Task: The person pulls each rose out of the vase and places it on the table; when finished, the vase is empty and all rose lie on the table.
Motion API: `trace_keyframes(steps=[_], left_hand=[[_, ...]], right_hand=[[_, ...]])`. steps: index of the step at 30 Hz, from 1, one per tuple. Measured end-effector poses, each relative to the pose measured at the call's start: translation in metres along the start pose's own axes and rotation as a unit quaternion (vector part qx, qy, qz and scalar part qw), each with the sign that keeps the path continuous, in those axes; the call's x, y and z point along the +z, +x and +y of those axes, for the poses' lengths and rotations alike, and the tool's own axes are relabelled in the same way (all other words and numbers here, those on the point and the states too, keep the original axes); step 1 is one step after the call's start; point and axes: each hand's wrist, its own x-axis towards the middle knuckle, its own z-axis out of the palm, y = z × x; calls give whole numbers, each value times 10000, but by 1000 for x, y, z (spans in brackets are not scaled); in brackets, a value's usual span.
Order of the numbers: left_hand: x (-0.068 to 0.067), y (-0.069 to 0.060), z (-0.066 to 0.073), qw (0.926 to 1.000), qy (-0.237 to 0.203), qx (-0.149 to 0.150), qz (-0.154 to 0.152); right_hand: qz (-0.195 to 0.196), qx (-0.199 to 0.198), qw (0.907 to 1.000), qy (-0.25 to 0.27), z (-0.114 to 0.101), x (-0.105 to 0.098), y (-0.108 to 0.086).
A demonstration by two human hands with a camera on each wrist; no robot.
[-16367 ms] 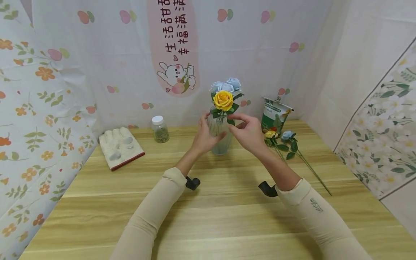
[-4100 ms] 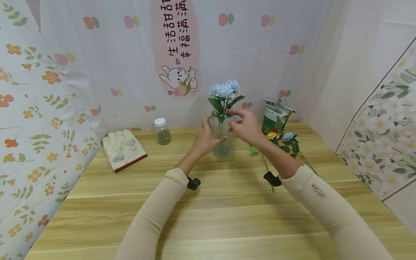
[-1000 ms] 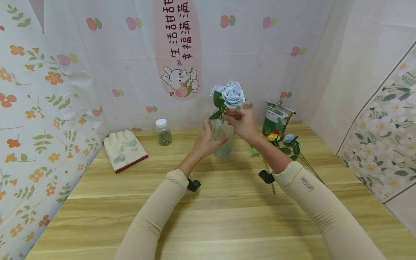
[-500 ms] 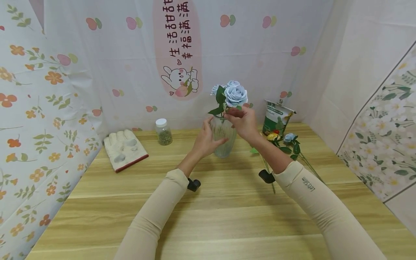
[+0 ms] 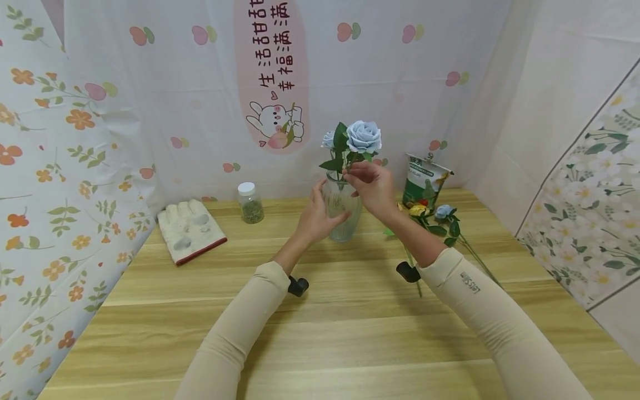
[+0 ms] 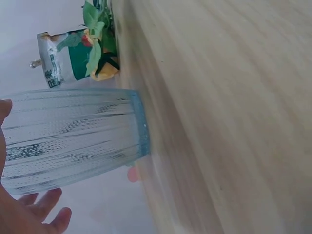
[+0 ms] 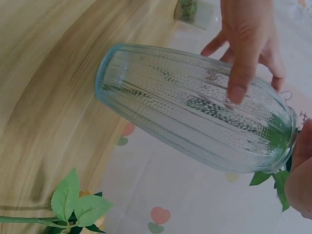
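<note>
A ribbed clear glass vase [image 5: 342, 214] stands upright on the wooden table, its base showing in both wrist views. My left hand [image 5: 316, 215] holds its left side, with the thumb across the front and the fingers behind. At the vase's mouth, my right hand [image 5: 374, 186] pinches the stem of a light blue rose [image 5: 364, 137] just under its leaves. This bloom stands above the rim, and its lower stem is hard to make out through the glass. Another blue rose [image 5: 328, 139] shows behind, to the left. The right fingertips are partly cut off in the right wrist view.
Loose roses lie at the right, among them a yellow one [image 5: 419, 210] and a blue one [image 5: 443, 211], before a green and white bag [image 5: 425, 180]. Farther left are a white-capped jar [image 5: 251, 204] and a cream work glove [image 5: 191, 230]. A printed cloth hangs behind.
The yellow rose seen earlier in the vase is gone from it. Over the last second my right hand has taken the blue rose's stem and raised it slightly. My left hand stays on the vase.
</note>
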Motion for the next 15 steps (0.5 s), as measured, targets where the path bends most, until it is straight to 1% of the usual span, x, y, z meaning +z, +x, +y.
trace_keyframes(steps=[2, 7, 10, 13, 15], left_hand=[[0, 0, 2, 10000, -21, -44, 26], [-1, 4, 9, 9999, -81, -49, 131], [-1, 8, 12, 9997, -102, -59, 216], [-1, 10, 14, 9995, -124, -71, 265], [-1, 10, 15, 9996, -148, -90, 237]], right_hand=[[18, 59, 10000, 2, 0, 0, -1], [61, 26, 9999, 110, 22, 1, 4], [202, -174, 9996, 89, 33, 1, 7], [384, -505, 9979, 158, 34, 0, 6], [451, -626, 9965, 322, 32, -1, 6]])
